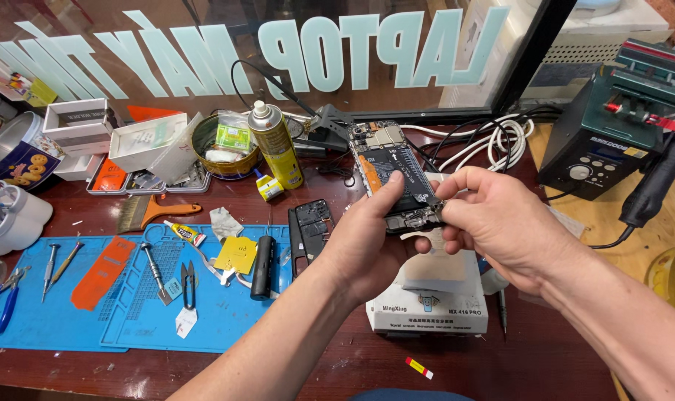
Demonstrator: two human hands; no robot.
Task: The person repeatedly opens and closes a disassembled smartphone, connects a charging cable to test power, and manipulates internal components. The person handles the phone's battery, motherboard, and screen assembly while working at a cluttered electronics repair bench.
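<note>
Opened smartphone point(391, 172), back cover off, held up over the bench just right of frame centre. Top end points to 12 o'clock. Internals exposed: metal shields and camera modules at the top, black battery in the middle with an orange strip along its 9 o'clock edge, small board and connectors at the 6 o'clock end.

Left hand point(367, 241) closed around the phone's lower half from 7 o'clock, thumb lying across the battery face. Right hand point(493, 223) comes in from 4 o'clock, thumb and fingers pinched together on the phone's bottom corner at about 5 o'clock of the phone; what sits between the fingertips is too small to tell.

Under the hands: white box-shaped machine point(430, 297) on the dark red table point(337, 356). At 9 o'clock of the phone, a black phone frame part point(310, 226) lies on the edge of the blue work mat point(129, 312), with a black-handled screwdriver point(263, 260), small snips point(189, 282), tube of glue point(184, 233) and orange plastic card point(103, 271) on the mat. Yellow spray can point(276, 145) at 10 o'clock. Soldering station point(612, 134) at 2 o'clock, white cables point(493, 141) beside it.
</note>
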